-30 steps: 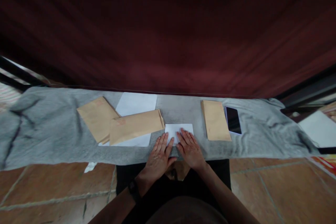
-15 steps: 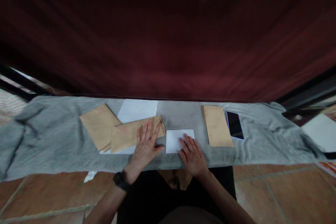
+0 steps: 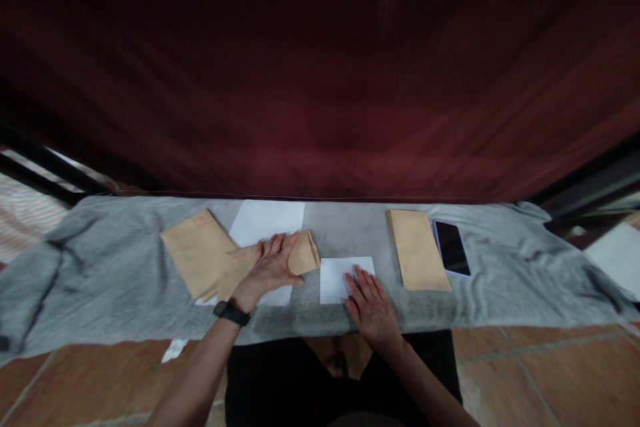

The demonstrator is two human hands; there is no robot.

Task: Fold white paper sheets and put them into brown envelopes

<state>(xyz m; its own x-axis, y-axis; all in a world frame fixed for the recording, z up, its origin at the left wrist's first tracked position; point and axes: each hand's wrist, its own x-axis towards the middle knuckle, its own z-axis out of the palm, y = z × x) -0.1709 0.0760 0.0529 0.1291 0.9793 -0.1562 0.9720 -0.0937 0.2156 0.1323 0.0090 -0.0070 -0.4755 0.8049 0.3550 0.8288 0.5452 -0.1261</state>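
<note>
Hands over envelope and paper

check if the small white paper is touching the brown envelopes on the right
Apart: the head view shows a strip of grey cloth between the right edge of the small white paper and the brown envelopes.

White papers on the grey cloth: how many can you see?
2: the small white paper partly under the right hand, and the large white sheet partly covered by the brown envelope at the left hand. More may be hidden underneath.
</note>
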